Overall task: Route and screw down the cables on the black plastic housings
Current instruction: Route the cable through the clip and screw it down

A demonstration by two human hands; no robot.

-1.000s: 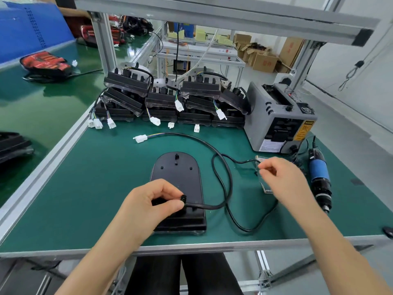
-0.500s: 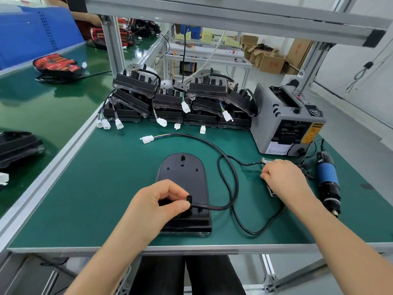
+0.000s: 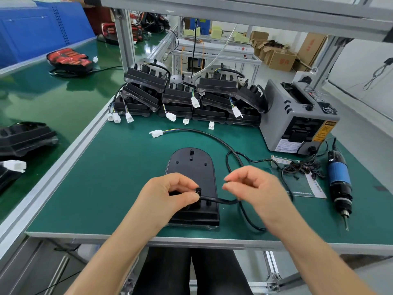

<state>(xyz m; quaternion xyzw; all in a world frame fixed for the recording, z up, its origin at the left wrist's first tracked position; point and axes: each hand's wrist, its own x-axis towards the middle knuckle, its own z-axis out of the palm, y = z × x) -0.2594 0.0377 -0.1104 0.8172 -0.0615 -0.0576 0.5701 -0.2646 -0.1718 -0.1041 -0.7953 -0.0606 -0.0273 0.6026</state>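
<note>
The black plastic housing is lying flat on the green worktop, its long axis running away from the person, rounded end pointing toward the stacked housings and squared end at the near edge. The left hand is resting over the housing's near half, its fingers pinching the cable beside a small black clip. The cable is looping right of the housing, then curving back to a white connector beyond its rounded end. The right hand is hovering just right of the housing, fingers pressed together; what they are pinching is too blurred to tell. An electric screwdriver is lying farther right.
</note>
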